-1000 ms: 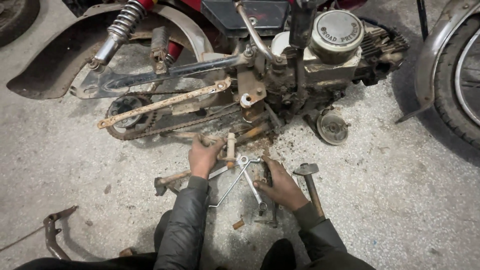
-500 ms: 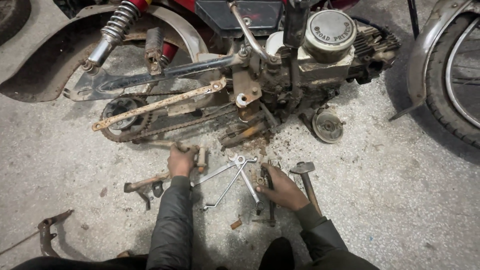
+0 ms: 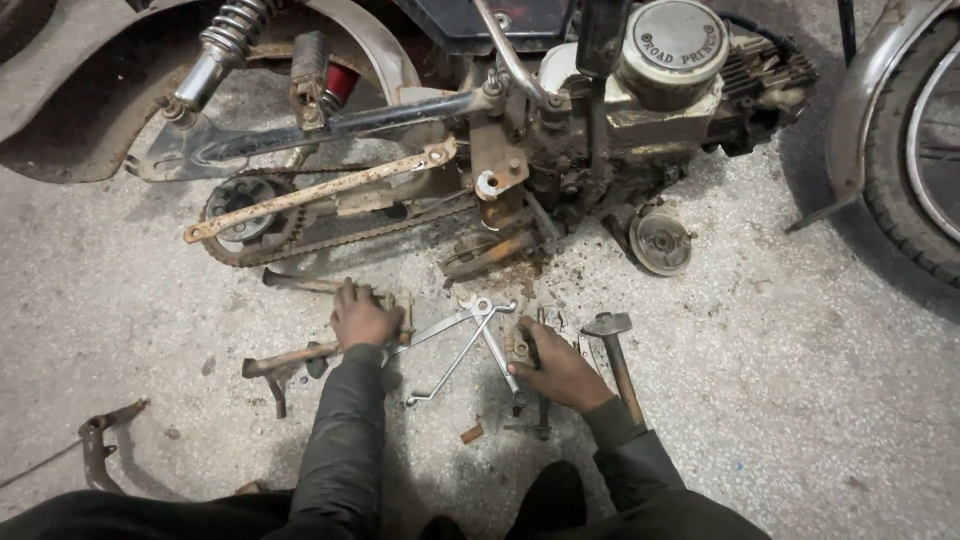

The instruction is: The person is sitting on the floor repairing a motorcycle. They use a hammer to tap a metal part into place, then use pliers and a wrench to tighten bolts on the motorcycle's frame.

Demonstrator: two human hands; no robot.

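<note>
Left hand (image 3: 362, 318): knuckles up, fingers curled down over a rusty metal part (image 3: 392, 305) on the concrete floor (image 3: 780, 400); whether it is truly gripped cannot be told. Right hand (image 3: 556, 368): fingers closed around a dark tool handle (image 3: 541, 415), at 3 o'clock of the left. Between them: 3 crossed ring spanners (image 3: 462, 345). Hammer (image 3: 616, 355) just right of the right hand. Rusty bracket (image 3: 285, 362) at 8 o'clock of the left hand. Motorcycle engine (image 3: 640, 110) and drive chain (image 3: 350, 240) at 12 o'clock.
</note>
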